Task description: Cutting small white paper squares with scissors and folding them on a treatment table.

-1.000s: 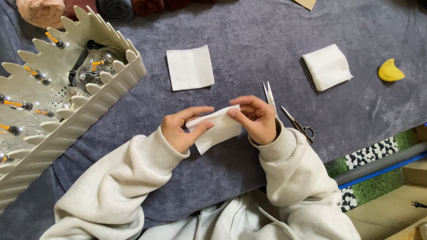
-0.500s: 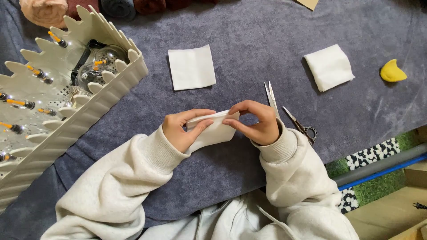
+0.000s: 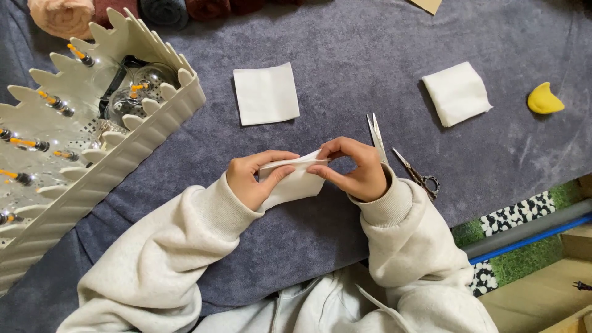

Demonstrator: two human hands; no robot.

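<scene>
Head view, as I read it from my remote station: one folded white cloth (image 3: 295, 182), held above the grey-covered table (image 3: 345, 74) near its front edge, pinched at both ends. My left hand (image 3: 254, 179) grips the cloth's left end, thumb on top and fingers curled beneath; my right hand (image 3: 354, 168) nips the upper right edge between thumb and fingertips. Both hands are closed on that same cloth and sit close together, with only its folded edge showing between them. One pair of small scissors (image 3: 401, 157) lies on the table just beside the right hand, blades pointing away from me, handles toward the right. One flat square white napkin (image 3: 266, 94) lies beyond the hands, well apart from them. One thicker folded white pad (image 3: 457, 93) lies farther right. One small yellow crescent-shaped piece (image 3: 545, 98) sits near the table's right edge. One cream scalloped-edge basket (image 3: 92, 154) occupies the left side, holding clear glass items and orange-tipped pieces. Rolled fabrics (image 3: 61, 15) in peach and dark tones line the far edge.
</scene>
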